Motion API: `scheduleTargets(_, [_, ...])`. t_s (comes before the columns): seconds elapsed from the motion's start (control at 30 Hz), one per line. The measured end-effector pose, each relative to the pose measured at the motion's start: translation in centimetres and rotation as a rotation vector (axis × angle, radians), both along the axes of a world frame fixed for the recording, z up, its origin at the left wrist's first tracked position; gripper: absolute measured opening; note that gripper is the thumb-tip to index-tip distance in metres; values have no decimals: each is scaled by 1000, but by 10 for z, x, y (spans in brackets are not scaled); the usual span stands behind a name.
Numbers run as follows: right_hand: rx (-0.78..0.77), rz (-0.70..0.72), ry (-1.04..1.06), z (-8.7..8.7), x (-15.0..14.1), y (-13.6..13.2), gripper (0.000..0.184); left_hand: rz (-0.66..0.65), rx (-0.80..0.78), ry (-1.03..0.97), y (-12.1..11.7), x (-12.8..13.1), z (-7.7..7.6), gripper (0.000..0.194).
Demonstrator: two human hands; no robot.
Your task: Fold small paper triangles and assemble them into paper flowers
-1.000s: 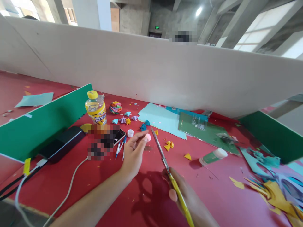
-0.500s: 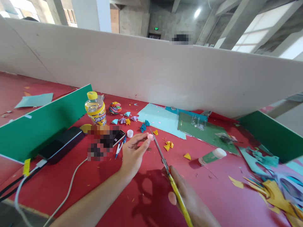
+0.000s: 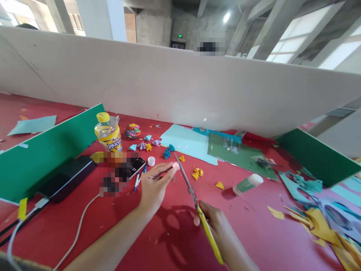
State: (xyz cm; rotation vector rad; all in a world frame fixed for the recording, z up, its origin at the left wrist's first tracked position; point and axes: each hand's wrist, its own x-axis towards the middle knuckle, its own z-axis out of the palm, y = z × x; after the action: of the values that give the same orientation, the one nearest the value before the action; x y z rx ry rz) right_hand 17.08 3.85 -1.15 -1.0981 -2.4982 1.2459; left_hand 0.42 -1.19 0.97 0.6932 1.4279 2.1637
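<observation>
Between the thumb and fingertips of my left hand (image 3: 154, 188) is a small folded pink paper piece (image 3: 176, 165). My right hand (image 3: 217, 224) is wrapped round yellow-handled scissors (image 3: 188, 183), whose blades point up and away, right beside the pink piece. The blades look nearly closed; whether they touch the paper I cannot tell. Beyond the blade tips lie dark blue folded papers (image 3: 167, 153). Yellow folded papers (image 3: 197, 173) rest to the right of the blades, and a white round cap (image 3: 151, 161) stands past my left hand.
A glue stick (image 3: 248, 184) lies on the red table (image 3: 135, 241) at right, near yellow paper scraps (image 3: 324, 226). Light blue sheets (image 3: 187, 143) and a green packet (image 3: 237, 153) lie behind. At left are a bottle (image 3: 108, 135), phone (image 3: 135, 168), pens (image 3: 137, 181) and a black box (image 3: 67, 178).
The whole view has shifted slightly, so things appear further left. A tiny pale speck now shows against the white partition. Both hands keep their holds on the pink paper and the scissors.
</observation>
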Motion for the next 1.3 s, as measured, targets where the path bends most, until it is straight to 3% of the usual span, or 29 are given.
scheduleTargets(0.2, [0,-9,-2,-5,-4,-3,7,37,5,-102,3,-2,-2,22])
scheduleTargets(0.53, [15,-30,52,6,6,-8,13,19,66,-111,0,0,0,17])
scheduleTargets(0.8, [12,0,67,2,13,-5,25,41,55,-74,-2,3,4,19])
scheduleTargets(1.3, [-50,19,74,10,9,-10,24,86,48,-35,-2,4,3,17])
